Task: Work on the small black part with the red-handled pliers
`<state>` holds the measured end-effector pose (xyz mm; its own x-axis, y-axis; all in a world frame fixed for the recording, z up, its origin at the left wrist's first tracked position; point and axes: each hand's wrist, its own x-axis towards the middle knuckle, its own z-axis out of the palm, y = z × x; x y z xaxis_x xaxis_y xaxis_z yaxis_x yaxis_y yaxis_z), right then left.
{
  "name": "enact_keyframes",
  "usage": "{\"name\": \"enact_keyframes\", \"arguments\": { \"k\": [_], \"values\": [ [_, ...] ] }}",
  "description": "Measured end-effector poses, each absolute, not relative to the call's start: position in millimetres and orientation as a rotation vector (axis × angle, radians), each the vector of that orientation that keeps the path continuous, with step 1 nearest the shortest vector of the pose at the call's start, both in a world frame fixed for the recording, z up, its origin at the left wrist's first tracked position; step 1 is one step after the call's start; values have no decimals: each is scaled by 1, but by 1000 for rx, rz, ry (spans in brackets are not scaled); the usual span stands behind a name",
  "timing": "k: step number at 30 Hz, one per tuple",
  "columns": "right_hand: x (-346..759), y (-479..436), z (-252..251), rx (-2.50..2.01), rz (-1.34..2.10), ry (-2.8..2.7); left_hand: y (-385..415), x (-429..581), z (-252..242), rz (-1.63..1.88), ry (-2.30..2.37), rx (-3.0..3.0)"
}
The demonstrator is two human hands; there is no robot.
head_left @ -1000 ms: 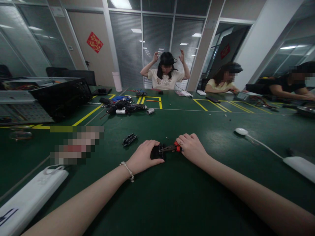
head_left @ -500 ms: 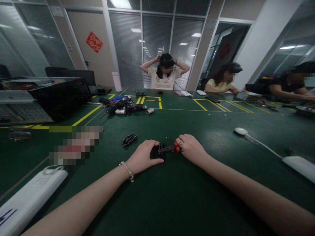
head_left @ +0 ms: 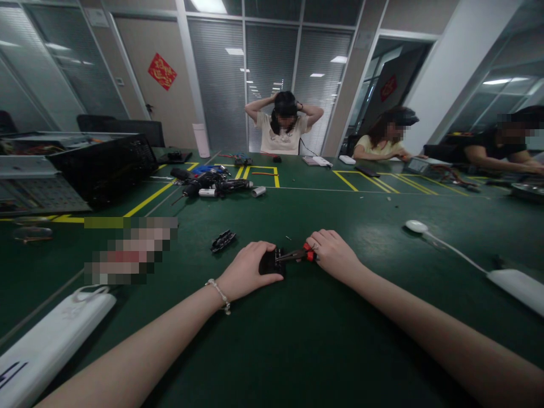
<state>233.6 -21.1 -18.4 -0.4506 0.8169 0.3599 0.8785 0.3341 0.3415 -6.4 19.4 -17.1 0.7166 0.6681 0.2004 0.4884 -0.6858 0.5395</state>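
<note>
At a green table [head_left: 340, 340], I am clasping a black part [head_left: 268, 265] in my left hand [head_left: 243, 269] while my right hand [head_left: 334, 249] is working red-handled pliers [head_left: 294, 256] at its edge, apparently not yet finished.

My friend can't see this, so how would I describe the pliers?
On the green table, look near the centre, at the right hand. From it, the pliers point toward the black part held in the left hand. Red handles set them apart from that black part.
</note>
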Motion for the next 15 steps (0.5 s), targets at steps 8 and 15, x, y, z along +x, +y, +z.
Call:
{"name": "enact_keyframes", "arguments": {
  "k": [8, 15],
  "values": [
    [232, -22, -17, -1578, -717, -2462, 19, -6, -19, 540, 886, 2469],
    [233, -21, -20, -1559, -704, -2468, 20, -6, -20, 557, 884, 2501]
  ]
}}
